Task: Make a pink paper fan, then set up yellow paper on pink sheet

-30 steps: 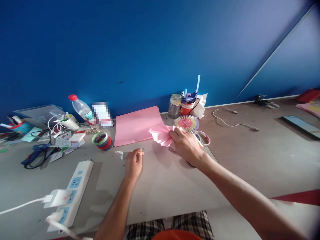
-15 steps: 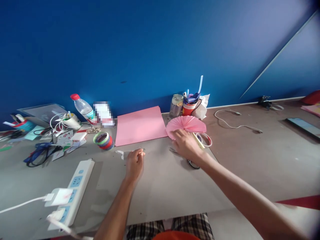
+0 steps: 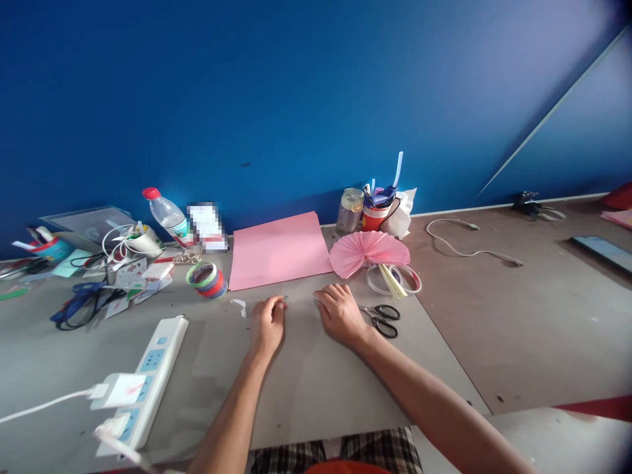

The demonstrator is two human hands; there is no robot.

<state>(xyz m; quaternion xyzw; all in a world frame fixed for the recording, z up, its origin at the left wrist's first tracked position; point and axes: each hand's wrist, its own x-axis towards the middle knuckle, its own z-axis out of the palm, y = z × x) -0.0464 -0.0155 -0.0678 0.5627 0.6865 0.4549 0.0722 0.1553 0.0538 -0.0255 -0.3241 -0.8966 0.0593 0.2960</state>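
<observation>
My left hand (image 3: 268, 324) rests on the desk with its fingers curled in and nothing visible in them. To its left lies a small torn white scrap (image 3: 239, 306). My right hand (image 3: 340, 312) is palm down on the desk, fingers a little apart, holding nothing. Black-handled scissors (image 3: 386, 320) lie just right of it, their blades partly hidden by the hand. Beyond it, a pink pleated paper fan (image 3: 369, 253) lies spread near rolls of tape (image 3: 413, 280) and a pale yellow strip (image 3: 392, 283). Pink paper sheets (image 3: 280, 251) lie flat behind both hands.
At the back stand a glass jar (image 3: 350, 210) and a red cup of pens (image 3: 375, 216). Stacked tape rolls (image 3: 207, 281), a bottle (image 3: 168, 216) and a power strip (image 3: 148, 382) are on the left. A white cable (image 3: 457, 247) and a phone (image 3: 603, 255) lie right.
My right hand has set the pink fan down on top of the other, multicoloured fan, let go and drawn back toward me. The scissors are now uncovered. My left hand has stayed put.
</observation>
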